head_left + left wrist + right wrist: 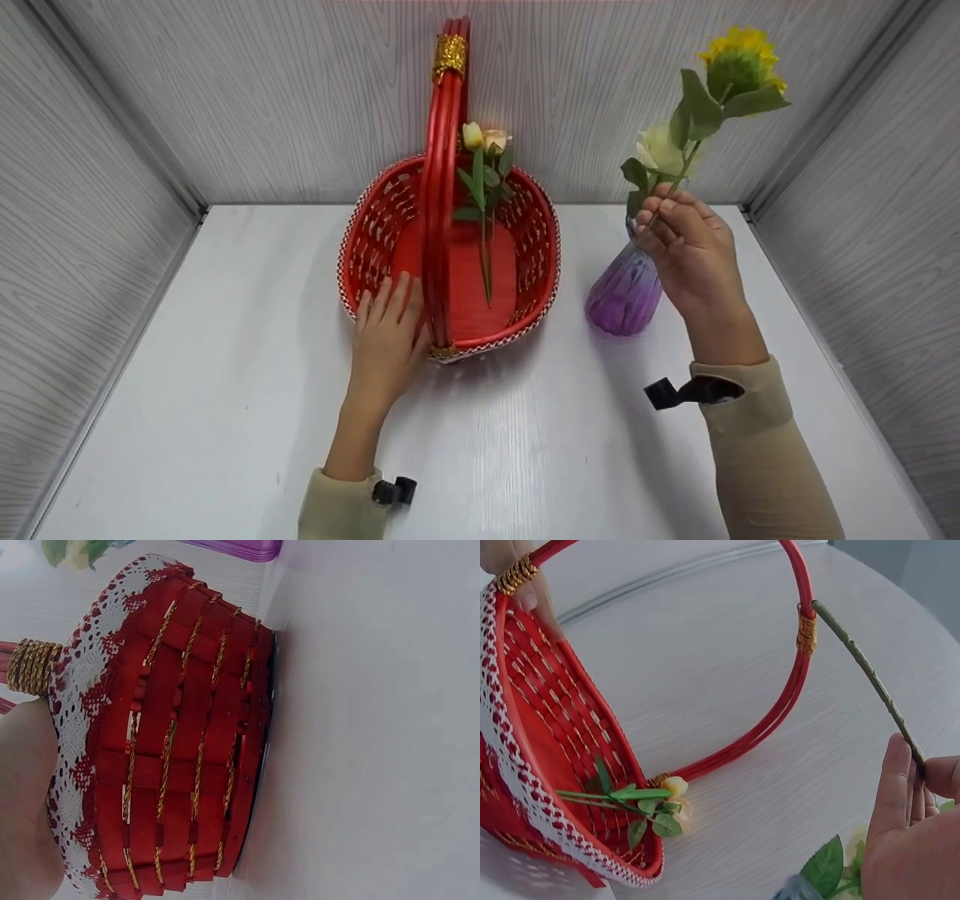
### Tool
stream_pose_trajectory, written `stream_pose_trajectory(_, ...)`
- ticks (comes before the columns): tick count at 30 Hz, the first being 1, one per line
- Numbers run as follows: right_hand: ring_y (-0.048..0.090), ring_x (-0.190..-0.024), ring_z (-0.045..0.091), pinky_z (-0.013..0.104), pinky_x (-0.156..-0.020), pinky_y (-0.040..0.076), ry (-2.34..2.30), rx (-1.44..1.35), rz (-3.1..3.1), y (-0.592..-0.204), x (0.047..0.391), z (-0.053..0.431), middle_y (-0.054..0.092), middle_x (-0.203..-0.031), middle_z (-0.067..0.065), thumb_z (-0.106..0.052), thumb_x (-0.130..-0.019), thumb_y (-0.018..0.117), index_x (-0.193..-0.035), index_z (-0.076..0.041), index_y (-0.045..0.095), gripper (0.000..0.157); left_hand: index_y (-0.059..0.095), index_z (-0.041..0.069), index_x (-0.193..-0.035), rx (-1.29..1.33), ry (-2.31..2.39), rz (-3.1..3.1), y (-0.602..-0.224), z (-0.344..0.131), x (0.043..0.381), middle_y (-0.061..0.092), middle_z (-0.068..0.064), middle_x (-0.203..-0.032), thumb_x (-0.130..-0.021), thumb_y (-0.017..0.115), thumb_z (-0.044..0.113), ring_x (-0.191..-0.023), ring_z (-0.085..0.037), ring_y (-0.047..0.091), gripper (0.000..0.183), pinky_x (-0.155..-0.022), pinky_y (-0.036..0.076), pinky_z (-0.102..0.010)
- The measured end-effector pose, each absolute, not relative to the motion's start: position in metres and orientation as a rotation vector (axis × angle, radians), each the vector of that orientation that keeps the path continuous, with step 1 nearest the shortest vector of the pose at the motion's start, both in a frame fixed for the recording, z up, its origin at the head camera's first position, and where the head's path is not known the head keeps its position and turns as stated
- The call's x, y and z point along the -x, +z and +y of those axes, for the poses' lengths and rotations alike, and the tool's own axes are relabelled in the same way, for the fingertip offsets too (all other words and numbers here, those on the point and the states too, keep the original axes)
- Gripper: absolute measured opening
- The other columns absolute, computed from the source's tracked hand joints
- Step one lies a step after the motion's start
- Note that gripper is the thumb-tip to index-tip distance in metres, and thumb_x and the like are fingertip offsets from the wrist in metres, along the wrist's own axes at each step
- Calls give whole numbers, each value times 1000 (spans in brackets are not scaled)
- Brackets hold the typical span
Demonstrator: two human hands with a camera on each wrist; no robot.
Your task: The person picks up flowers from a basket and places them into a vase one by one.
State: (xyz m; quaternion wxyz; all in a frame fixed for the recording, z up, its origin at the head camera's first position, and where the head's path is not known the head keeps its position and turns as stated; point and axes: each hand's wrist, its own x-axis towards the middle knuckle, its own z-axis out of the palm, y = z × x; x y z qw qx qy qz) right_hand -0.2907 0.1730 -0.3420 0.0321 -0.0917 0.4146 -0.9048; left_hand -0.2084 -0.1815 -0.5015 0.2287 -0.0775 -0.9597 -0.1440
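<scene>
A red woven basket [536, 315] with a tall arched handle [439, 187] stands on the table. My left hand [386, 337] rests on its near-left rim, fingers extended over the inside, close to the handle's foot. Two pale artificial flowers [484, 142], their blooms over the far rim, lie with stems [486, 262] inside the basket. To the right, my right hand [690, 232] pinches the stem [877, 686] of a yellow sunflower [742, 64], bloom up, above a purple-blue glass vase [624, 300]. A white rose [660, 150] rises from the vase, partly hidden behind the hand and sunflower leaves.
The white tabletop [210, 375] is bounded by a grey wood-patterned back wall [300, 97] and side panels. The basket's handle stands high between the two hands. White-and-red lace trim [82, 727] runs round the basket's rim.
</scene>
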Motion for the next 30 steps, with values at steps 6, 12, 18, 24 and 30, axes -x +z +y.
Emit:
stream_pose_trajectory(6, 69, -80, 21, 25, -75, 60, -2816, 260, 1261, -345, 296, 189, 69, -91, 14, 1, -99, 55, -113, 6, 56, 15, 39, 9, -154, 213, -407, -2637, -500, -181, 208, 38, -14, -158, -95, 64, 26, -148, -36, 31, 66, -121, 19, -58)
stream_pose_trajectory(12, 68, -81, 22, 27, -79, 60, -2868, 202, 1234, -349, 302, 205, 67, -92, 15, 2, -98, 57, -113, 7, 54, 16, 37, 10, -154, 219, -403, -2631, -500, -181, 208, 38, -14, -158, -95, 64, 25, -148, -36, 30, 66, -121, 18, -58)
stream_pose_trajectory(18, 69, -78, 24, 28, -75, 60, -2946, 139, 1191, -353, 309, 221, 69, -87, 17, 5, -97, 57, -108, 8, 57, 12, 37, 10, -155, 222, -405, -2635, -501, -181, 208, 38, -14, -158, -96, 63, 24, -148, -36, 30, 66, -121, 18, -58)
stream_pose_trajectory(24, 70, -76, 26, 32, -75, 61, -3041, 21, 1177, -354, 320, 235, 70, -86, 19, 7, -94, 59, -107, 9, 58, 13, 37, 10, -155, 218, -411, -2642, -501, -181, 207, 37, -13, -159, -96, 63, 25, -149, -36, 30, 66, -121, 18, -58)
stream_pose_trajectory(30, 70, -78, 25, 32, -76, 61, -3115, -97, 1200, -356, 328, 247, 69, -86, 18, 7, -92, 63, -107, 6, 57, 16, 36, 11, -155, 218, -417, -2643, -501, -181, 207, 36, -13, -160, -96, 62, 27, -149, -36, 29, 66, -122, 17, -58)
